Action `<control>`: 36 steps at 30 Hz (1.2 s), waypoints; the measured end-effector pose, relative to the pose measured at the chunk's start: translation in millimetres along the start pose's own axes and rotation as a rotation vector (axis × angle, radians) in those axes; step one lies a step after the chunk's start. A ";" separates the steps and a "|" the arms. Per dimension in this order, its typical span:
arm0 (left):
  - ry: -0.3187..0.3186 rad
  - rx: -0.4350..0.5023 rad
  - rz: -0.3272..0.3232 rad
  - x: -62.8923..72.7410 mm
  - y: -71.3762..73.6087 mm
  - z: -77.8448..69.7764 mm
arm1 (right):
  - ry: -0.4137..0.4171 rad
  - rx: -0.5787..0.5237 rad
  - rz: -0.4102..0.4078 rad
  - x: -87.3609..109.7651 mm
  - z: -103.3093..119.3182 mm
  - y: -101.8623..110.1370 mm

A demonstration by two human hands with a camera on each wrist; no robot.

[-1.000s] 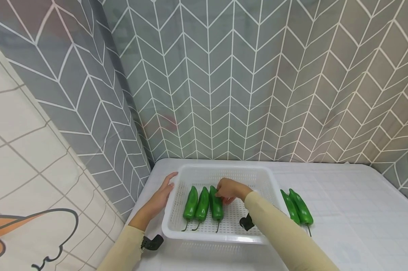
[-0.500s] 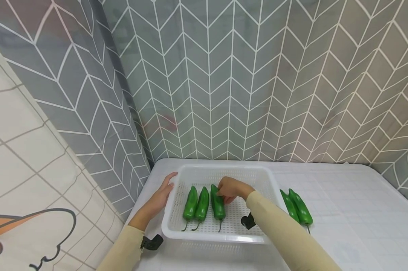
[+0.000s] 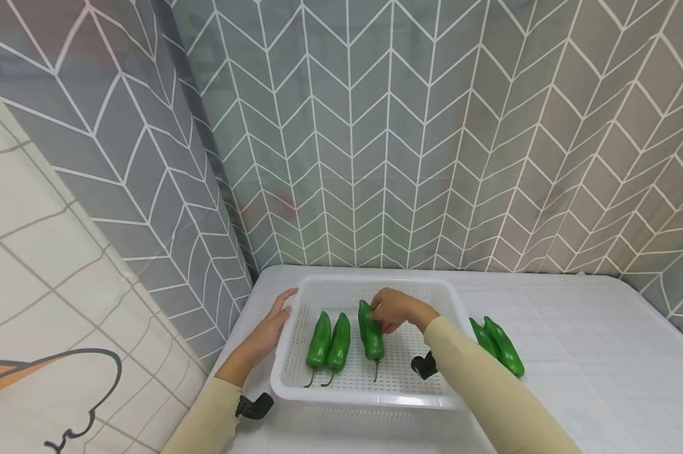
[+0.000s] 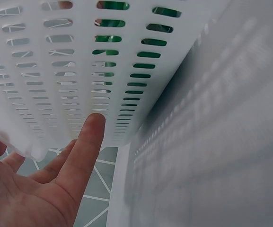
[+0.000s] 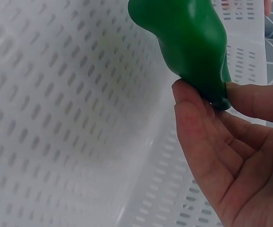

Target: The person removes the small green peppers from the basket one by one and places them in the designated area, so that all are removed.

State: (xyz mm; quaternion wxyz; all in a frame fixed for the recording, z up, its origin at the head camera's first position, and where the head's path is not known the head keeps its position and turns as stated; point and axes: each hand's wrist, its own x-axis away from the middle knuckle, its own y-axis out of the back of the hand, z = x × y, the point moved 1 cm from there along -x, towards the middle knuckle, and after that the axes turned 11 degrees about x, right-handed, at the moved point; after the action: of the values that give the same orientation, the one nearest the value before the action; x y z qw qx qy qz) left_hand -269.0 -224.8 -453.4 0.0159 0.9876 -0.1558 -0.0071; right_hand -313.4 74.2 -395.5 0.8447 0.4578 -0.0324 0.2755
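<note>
A white perforated plastic basket (image 3: 375,399) stands on the table. My left hand (image 3: 269,331) is at its left side, fairly straight fingers against the slotted outer wall (image 4: 51,94). Over the basket, my right hand (image 3: 399,310) pinches a long green pepper (image 3: 371,335) near its pointed end, thumb on one side and fingers on the other. The right wrist view shows this pepper (image 5: 193,42) above the slotted floor, its stem out of frame. Left of it in the basket lie two more green peppers, one outer (image 3: 319,342) and one inner (image 3: 338,343), side by side.
Right of the basket, two green peppers (image 3: 504,348) lie on the white tabletop (image 3: 591,353), partly behind the right sleeve (image 3: 489,391). A grey chevron-patterned curtain (image 3: 375,157) hangs behind the table, and a white tiled-pattern cloth (image 3: 46,271) hangs at left.
My right hand has moved a little right and away from me with the pepper, widening the gap to the two others in the basket. The left hand has kept its place.
</note>
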 end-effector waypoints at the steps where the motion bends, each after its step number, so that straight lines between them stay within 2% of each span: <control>1: 0.000 0.002 0.000 -0.1 -0.1 0.0 | 0.001 -0.002 0.001 0.3 -1.2 1.7; 12: 0.001 0.014 0.001 -1.0 0.9 -0.3 | 0.005 -0.001 -0.013 7.3 -8.6 17.9; 24: 0.004 0.023 0.017 -2.3 0.1 1.2 | 0.005 -0.054 -0.043 17.4 -19.1 29.4; 31: 0.004 0.013 0.023 -3.7 -2.3 0.4 | 0.000 -0.038 -0.040 24.3 -26.2 37.9; 36: 0.009 0.016 0.005 -0.4 1.1 1.9 | 0.018 -0.042 -0.040 26.1 -24.8 42.5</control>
State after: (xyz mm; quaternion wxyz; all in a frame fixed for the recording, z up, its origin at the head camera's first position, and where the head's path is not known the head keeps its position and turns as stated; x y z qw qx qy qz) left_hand -269.7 -225.9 -455.3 0.0089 0.9874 -0.1582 -0.0014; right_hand -317.2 123.4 -369.7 0.8597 0.4381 -0.0214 0.2617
